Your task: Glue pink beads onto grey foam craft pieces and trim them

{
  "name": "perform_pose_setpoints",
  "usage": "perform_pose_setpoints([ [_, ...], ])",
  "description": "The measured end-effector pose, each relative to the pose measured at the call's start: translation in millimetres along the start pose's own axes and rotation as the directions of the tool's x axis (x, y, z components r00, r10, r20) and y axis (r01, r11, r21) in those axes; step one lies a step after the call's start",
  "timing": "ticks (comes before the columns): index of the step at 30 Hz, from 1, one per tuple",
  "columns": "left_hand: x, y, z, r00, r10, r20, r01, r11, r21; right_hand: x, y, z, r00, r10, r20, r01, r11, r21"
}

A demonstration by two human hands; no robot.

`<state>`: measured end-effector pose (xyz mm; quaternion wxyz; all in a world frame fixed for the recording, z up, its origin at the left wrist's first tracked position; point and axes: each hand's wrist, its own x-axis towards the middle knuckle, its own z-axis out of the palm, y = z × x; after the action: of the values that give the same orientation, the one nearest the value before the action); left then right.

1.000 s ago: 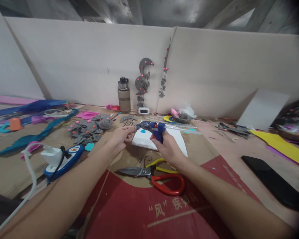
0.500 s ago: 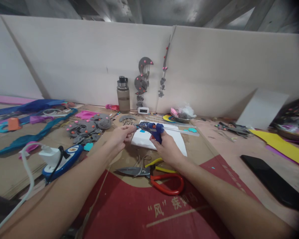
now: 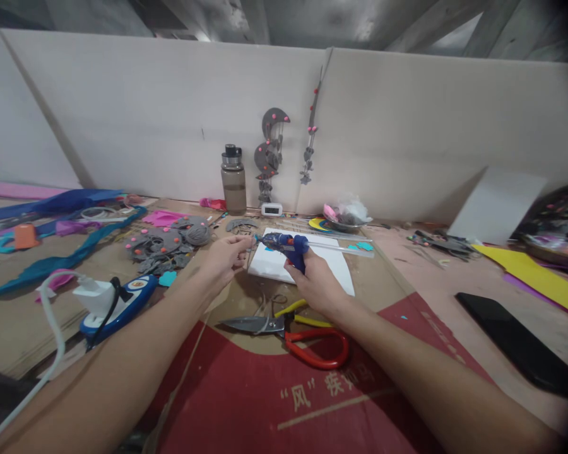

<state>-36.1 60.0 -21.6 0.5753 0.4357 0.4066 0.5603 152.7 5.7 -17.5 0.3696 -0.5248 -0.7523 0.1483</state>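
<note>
1. My right hand (image 3: 315,277) is closed around the grip of the blue glue gun (image 3: 291,244), above the white sheet (image 3: 331,268), which I use as my landmark here. The gun's nozzle points left, towards my other hand.
2. My left hand (image 3: 230,257) is at the sheet's left edge, thumb and fingers pinched together on a tiny piece (image 3: 255,238) right by the nozzle. It is too small for me to tell what it is, or whether the nozzle touches it.
3. A blue scrap (image 3: 268,248) lies on the sheet, partly behind the gun.
4. On my side of the sheet lie scissors (image 3: 255,324) with a red handle, and a yellow-handled tool (image 3: 315,321) against them. Both rest on the red and brown cardboard (image 3: 246,403).
5. Left of the sheet I have a heap of grey felt pieces (image 3: 158,249) with pink dots, a ball of grey yarn (image 3: 197,233) and a turquoise cutout (image 3: 167,279). A blue and white power strip (image 3: 123,309) with a white plug in it is nearer me.
6. Beyond the sheet stand a bottle (image 3: 233,186) and a small white clock (image 3: 271,209); a shallow bowl (image 3: 345,222) holds pink and white stuff.
7. Well to the right of the sheet are a black phone (image 3: 515,340) and a yellow sheet (image 3: 534,280).
</note>
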Motion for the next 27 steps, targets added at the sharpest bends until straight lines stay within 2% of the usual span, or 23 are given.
perform_pose_setpoints([
  [5,1.9,-0.3,-2.7,1.000,-0.011,0.004,0.011,1.000,-0.018,-0.3,0.8,0.1,0.999,-0.005,-0.045,0.007,0.999,0.047],
  [8,4.0,-1.3,-5.1,1.000,-0.024,0.014,0.025,0.999,-0.038,2.9,4.3,-0.7,0.995,0.079,-0.058,-0.065,0.976,0.207],
  [11,3.9,-1.1,-4.9,0.999,-0.037,0.005,0.038,0.998,-0.042,9.9,13.6,-2.9,0.970,0.244,-0.020,-0.210,0.873,0.441],
  [14,0.4,-0.1,-1.0,1.000,-0.023,0.003,0.023,0.999,-0.025,18.4,27.0,-7.3,0.927,0.371,0.061,-0.341,0.764,0.548],
  [17,-4.0,-0.4,4.4,1.000,0.020,0.017,-0.020,1.000,0.005,24.9,40.3,-13.0,0.872,0.466,0.149,-0.477,0.742,0.471],
  [21,-8.8,-1.9,9.2,0.983,0.182,-0.001,-0.179,0.969,0.170,28.3,55.6,-22.4,0.839,0.528,0.131,-0.538,0.769,0.347],
  [22,-10.4,-1.6,10.0,0.972,0.235,-0.009,-0.226,0.942,0.248,27.9,58.4,-25.2,0.849,0.521,0.087,-0.522,0.801,0.294],
  [24,-14.7,0.3,12.0,0.943,0.334,-0.006,-0.303,0.863,0.403,25.9,60.6,-30.5,0.887,0.455,-0.073,-0.448,0.889,0.097],
  [26,-20.3,3.4,14.9,0.909,0.416,0.006,-0.363,0.786,0.500,22.7,56.1,-33.3,0.924,0.294,-0.243,-0.334,0.932,-0.143],
  [27,-23.2,5.1,16.7,0.891,0.454,0.014,-0.393,0.755,0.525,20.8,51.1,-32.9,0.935,0.208,-0.289,-0.276,0.936,-0.217],
])
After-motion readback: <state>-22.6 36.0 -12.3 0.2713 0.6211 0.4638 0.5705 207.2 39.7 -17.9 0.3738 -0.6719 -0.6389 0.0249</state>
